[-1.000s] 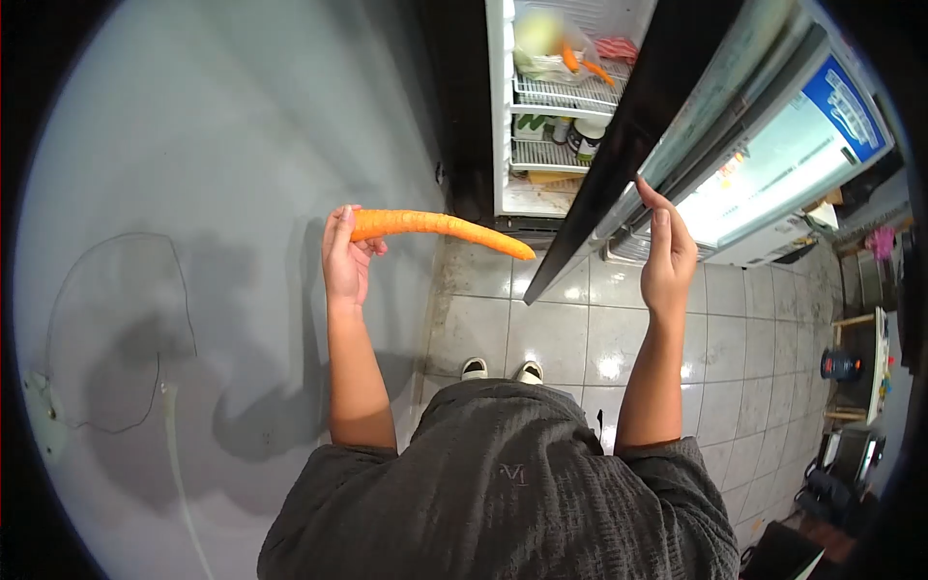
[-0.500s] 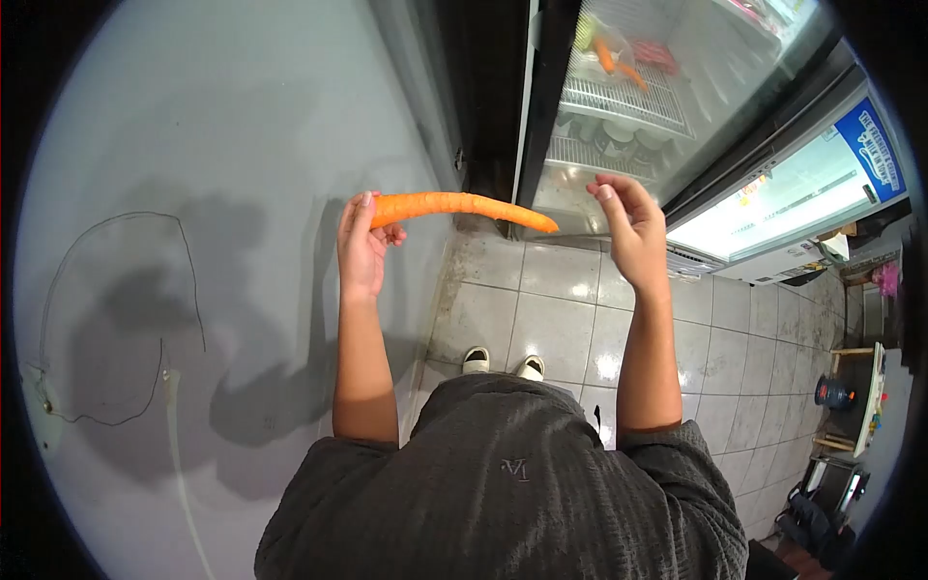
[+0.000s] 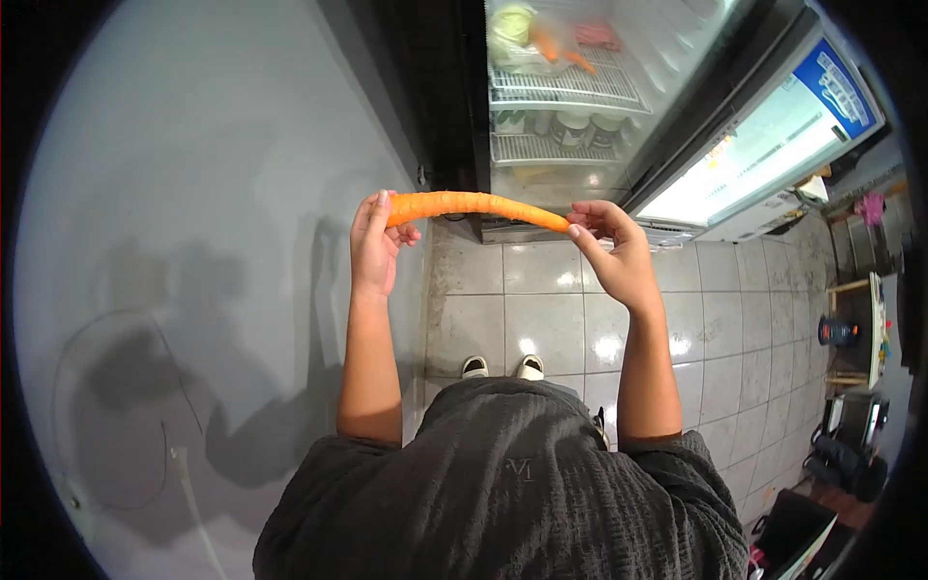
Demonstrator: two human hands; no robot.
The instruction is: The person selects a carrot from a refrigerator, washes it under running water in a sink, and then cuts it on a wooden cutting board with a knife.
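A long, slightly curved orange carrot (image 3: 464,203) stretches across the view between my two hands. Its thick end is gripped by my left hand (image 3: 375,244), thumb on top and fingers curled beneath. At the other side, my right hand (image 3: 619,249) pinches the thin tip between thumb and fingers. The carrot is held up above the floor, bowing a little upward in its middle.
Ahead stands a fridge with glass doors; its wire shelf (image 3: 561,92) bears a bagged cabbage (image 3: 512,27) and carrots, with jars (image 3: 570,129) below. A lit fridge (image 3: 744,164) is at right, a grey wall (image 3: 193,145) at left, tiled floor (image 3: 541,319) underfoot.
My right hand has come to the carrot's thin tip and closed on it; before, it was apart. My left hand keeps its hold. The view has turned slightly toward the right.
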